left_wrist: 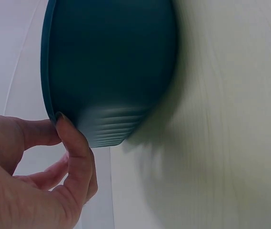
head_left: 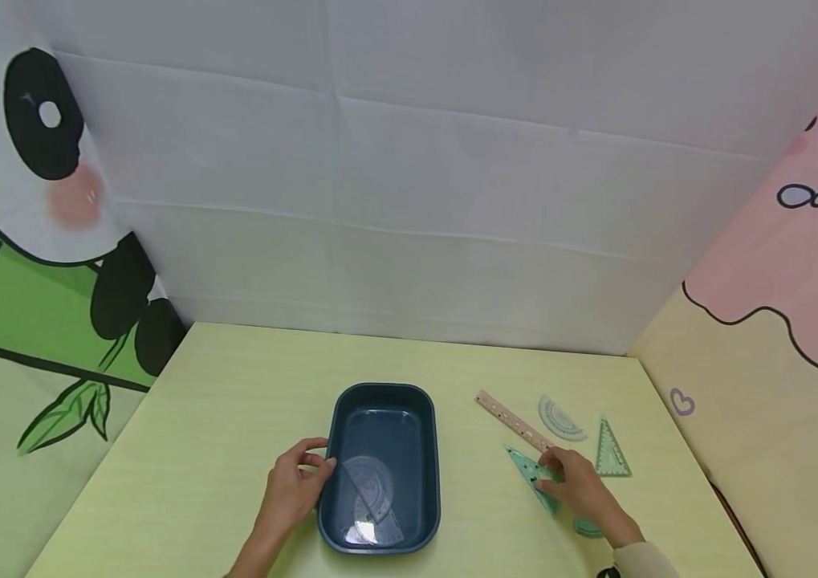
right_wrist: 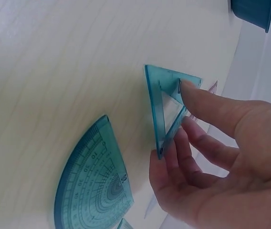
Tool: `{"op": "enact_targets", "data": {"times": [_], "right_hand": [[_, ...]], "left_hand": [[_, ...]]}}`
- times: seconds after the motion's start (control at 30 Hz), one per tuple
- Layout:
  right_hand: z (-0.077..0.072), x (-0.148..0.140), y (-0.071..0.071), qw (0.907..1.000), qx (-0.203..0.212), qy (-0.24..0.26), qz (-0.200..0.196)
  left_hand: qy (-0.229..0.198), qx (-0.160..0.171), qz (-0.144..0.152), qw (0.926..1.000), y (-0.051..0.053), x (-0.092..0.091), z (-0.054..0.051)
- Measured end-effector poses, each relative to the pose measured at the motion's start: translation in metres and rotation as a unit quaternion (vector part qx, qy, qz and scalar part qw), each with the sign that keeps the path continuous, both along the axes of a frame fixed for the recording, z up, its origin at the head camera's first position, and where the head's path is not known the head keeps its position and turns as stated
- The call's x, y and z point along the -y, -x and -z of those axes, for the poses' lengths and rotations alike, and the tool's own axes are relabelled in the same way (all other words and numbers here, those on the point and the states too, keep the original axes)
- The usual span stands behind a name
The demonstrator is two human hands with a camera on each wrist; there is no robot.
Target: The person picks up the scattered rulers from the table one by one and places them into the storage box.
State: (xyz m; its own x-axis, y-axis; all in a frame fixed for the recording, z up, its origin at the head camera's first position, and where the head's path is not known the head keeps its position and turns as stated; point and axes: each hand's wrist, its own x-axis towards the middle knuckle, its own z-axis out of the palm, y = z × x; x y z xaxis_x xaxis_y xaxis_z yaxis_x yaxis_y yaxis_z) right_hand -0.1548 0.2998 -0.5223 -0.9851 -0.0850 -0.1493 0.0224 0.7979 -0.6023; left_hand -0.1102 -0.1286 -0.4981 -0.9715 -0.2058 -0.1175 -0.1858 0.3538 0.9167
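Note:
My left hand pinches the left rim of a dark blue plastic tray; the left wrist view shows thumb and fingers on the rim of the tray. Inside lie a clear protractor and a clear set square, overlapping. To the right, my right hand holds a green set square by its edges, thumb on one side and fingers on the other. In the right wrist view the set square looks tilted at the table. A green protractor lies close by.
A pinkish ruler lies beyond the right hand. Near it are a clear protractor and a smaller green set square. The pale yellow table meets a white cloth wall at the back and printed cloths at both sides.

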Motion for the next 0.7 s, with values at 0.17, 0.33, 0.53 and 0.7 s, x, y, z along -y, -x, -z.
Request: {"op": "enact_targets", "data": {"times": [0.17, 0.33, 0.53, 0.7], "right_hand": [[-0.0002, -0.0026, -0.0001, 0.9998, 0.006, 0.015, 0.007], [-0.0033, -0.0035, -0.0007, 0.9994, -0.005, 0.034, -0.010], [-0.0062, -0.0047, 0.0009, 0.9992, -0.014, 0.029, -0.025], [-0.0051, -0.0072, 0.0039, 0.9991, -0.010, 0.028, -0.029]], "left_hand": [[0.001, -0.005, 0.000, 1.0000, -0.0001, -0.0005, -0.0004], [-0.003, -0.003, 0.001, 1.0000, 0.0001, -0.0012, -0.0007], [-0.004, -0.010, 0.007, 0.9999, 0.0002, -0.0008, -0.0008], [-0.005, -0.003, 0.004, 1.0000, 0.0003, -0.0007, -0.0015]]}}
